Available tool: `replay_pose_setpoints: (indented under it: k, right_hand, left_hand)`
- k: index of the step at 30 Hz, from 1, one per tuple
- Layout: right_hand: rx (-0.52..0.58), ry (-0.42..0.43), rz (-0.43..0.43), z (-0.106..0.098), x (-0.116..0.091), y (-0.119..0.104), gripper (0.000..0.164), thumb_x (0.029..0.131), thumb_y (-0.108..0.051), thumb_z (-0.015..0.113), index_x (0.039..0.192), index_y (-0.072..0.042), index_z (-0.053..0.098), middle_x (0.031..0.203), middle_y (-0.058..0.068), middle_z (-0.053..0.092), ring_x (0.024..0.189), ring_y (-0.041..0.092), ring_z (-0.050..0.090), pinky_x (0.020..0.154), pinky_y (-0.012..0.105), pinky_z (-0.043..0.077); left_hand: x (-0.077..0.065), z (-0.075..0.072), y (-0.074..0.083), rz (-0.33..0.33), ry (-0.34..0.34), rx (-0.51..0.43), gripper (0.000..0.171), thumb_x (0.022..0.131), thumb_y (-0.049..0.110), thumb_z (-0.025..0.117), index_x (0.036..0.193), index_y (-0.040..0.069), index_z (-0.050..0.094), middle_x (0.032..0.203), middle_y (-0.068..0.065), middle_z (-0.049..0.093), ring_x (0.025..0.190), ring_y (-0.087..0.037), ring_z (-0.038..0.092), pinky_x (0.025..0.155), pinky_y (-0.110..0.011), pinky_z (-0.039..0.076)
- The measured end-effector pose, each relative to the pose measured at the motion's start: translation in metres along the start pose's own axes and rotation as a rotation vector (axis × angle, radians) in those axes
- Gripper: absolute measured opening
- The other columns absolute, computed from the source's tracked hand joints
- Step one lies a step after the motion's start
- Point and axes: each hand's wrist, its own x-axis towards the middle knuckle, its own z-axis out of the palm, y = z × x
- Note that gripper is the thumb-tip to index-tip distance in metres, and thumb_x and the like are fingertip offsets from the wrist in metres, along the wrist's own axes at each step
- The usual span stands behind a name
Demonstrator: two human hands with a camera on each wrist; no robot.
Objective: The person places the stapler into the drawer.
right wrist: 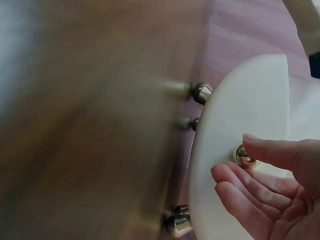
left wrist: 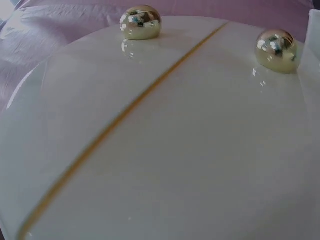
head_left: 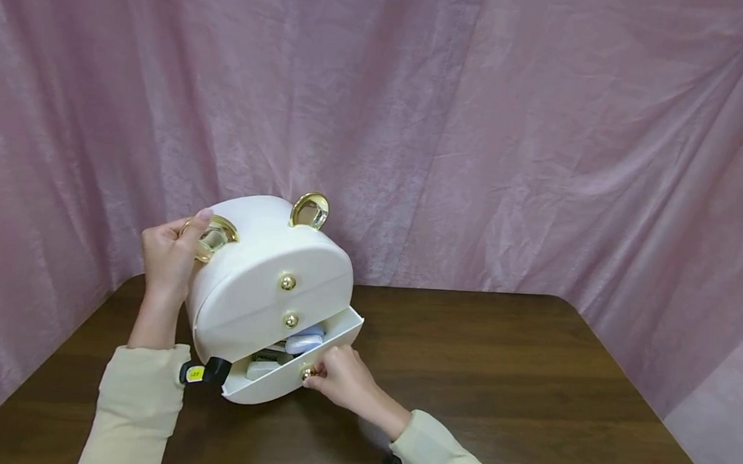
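Observation:
A white rounded storage box (head_left: 241, 309) with gold, ear-shaped pieces on top stands on the table. My left hand (head_left: 169, 260) grips the left gold ear (head_left: 218, 234) between thumb and fingers. The bottom drawer (head_left: 262, 393) is pulled partway out, with small packets (head_left: 303, 343) and other little items inside. At its front, my right hand (head_left: 343, 379) pinches the round gold knob (right wrist: 245, 156) between thumb and fingers. Above it, the two upper drawers are closed, each with a gold knob (left wrist: 141, 23). The left hand is outside the left wrist view.
The brown wooden table (head_left: 489, 385) extends to the right of the box. A pink curtain (head_left: 452, 138) hangs behind it. The right gold ear (head_left: 310, 211) sticks up from the box top, and gold feet (right wrist: 179, 225) show beneath the box.

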Motion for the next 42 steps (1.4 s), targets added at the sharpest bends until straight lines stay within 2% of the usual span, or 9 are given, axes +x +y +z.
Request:
replay_pose_setpoints:
  k: [6,12,18,22,25,29,33,36,42]
  right_hand:
    - [0.003,0.013,0.003,0.009,0.016,0.000,0.033,0.068,-0.018,0.078,0.044,-0.015,0.056,0.040,-0.016,0.031,0.040,-0.003,0.023,0.039,0.013,0.021]
    - [-0.018,0.008,0.036,0.014,0.026,0.001,0.045,0.068,-0.021,0.078,0.040,-0.014,0.044,0.039,-0.014,0.025,0.041,0.000,0.023,0.039,0.015,0.021]
    - [0.000,0.000,0.059,0.016,0.032,-0.001,0.048,0.069,-0.020,0.078,0.041,-0.013,0.039,0.039,-0.014,0.022,0.040,0.000,0.020,0.039,0.016,0.019]
    - [0.007,-0.011,0.046,0.015,0.034,0.000,0.045,0.070,-0.022,0.077,0.042,-0.012,0.044,0.039,-0.013,0.026,0.040,0.000,0.022,0.039,0.015,0.020]
    - [0.038,-0.027,0.036,0.011,0.034,0.003,0.031,0.071,-0.022,0.077,0.048,-0.012,0.058,0.042,-0.014,0.044,0.041,-0.003,0.029,0.041,0.013,0.026]
    - [0.109,-0.056,0.005,-0.001,0.034,0.009,0.013,0.073,-0.020,0.076,0.067,-0.010,0.071,0.062,-0.006,0.066,0.051,-0.005,0.048,0.051,0.010,0.037]
    - [0.216,-0.083,-0.027,-0.021,0.034,0.013,0.014,0.076,-0.016,0.073,0.082,-0.003,0.072,0.076,0.004,0.070,0.067,0.004,0.062,0.061,0.013,0.046]
    - [0.291,-0.093,-0.009,-0.038,0.033,0.015,0.020,0.078,-0.014,0.071,0.091,0.001,0.071,0.084,0.008,0.070,0.077,0.012,0.066,0.066,0.016,0.049]
    - [0.392,-0.078,0.049,-0.073,0.029,0.025,0.027,0.080,-0.014,0.070,0.099,0.004,0.068,0.091,0.011,0.069,0.085,0.017,0.066,0.072,0.021,0.051]
  left_hand:
    - [-0.001,0.000,-0.002,-0.043,0.001,-0.063,0.032,0.080,0.016,0.071,0.049,0.018,0.064,0.039,0.009,0.049,0.032,-0.001,0.039,0.032,-0.015,0.031]
    - [-0.004,0.000,-0.005,-0.029,-0.017,-0.048,0.032,0.081,0.017,0.069,0.049,0.016,0.065,0.039,0.009,0.050,0.033,-0.001,0.039,0.032,-0.016,0.031]
    - [-0.004,0.000,-0.004,-0.033,-0.025,-0.067,0.032,0.081,0.016,0.070,0.049,0.012,0.065,0.040,0.007,0.051,0.034,-0.002,0.041,0.032,-0.016,0.031]
    - [-0.002,-0.001,-0.002,-0.036,-0.029,-0.065,0.032,0.081,0.016,0.070,0.049,0.013,0.065,0.040,0.007,0.051,0.033,-0.002,0.041,0.032,-0.016,0.032]
    - [-0.001,-0.001,0.000,-0.051,-0.041,-0.091,0.029,0.080,0.016,0.070,0.051,0.015,0.066,0.043,0.006,0.055,0.035,-0.002,0.045,0.034,-0.015,0.036]
    - [-0.002,0.000,0.003,-0.092,-0.058,-0.100,0.024,0.080,0.016,0.071,0.056,0.018,0.068,0.051,0.006,0.060,0.042,-0.002,0.050,0.039,-0.014,0.041]
    - [-0.001,-0.005,0.009,-0.157,-0.088,-0.096,0.019,0.080,0.019,0.071,0.061,0.019,0.070,0.062,0.009,0.064,0.058,-0.002,0.055,0.049,-0.012,0.044]
    - [0.001,-0.011,0.012,-0.196,-0.151,-0.113,0.012,0.080,0.021,0.071,0.069,0.020,0.072,0.073,0.011,0.066,0.070,-0.001,0.057,0.054,-0.011,0.047]
    - [0.008,-0.024,0.015,-0.177,-0.256,-0.162,0.005,0.081,0.019,0.069,0.078,0.021,0.073,0.077,0.010,0.066,0.066,-0.001,0.060,0.054,-0.015,0.049]
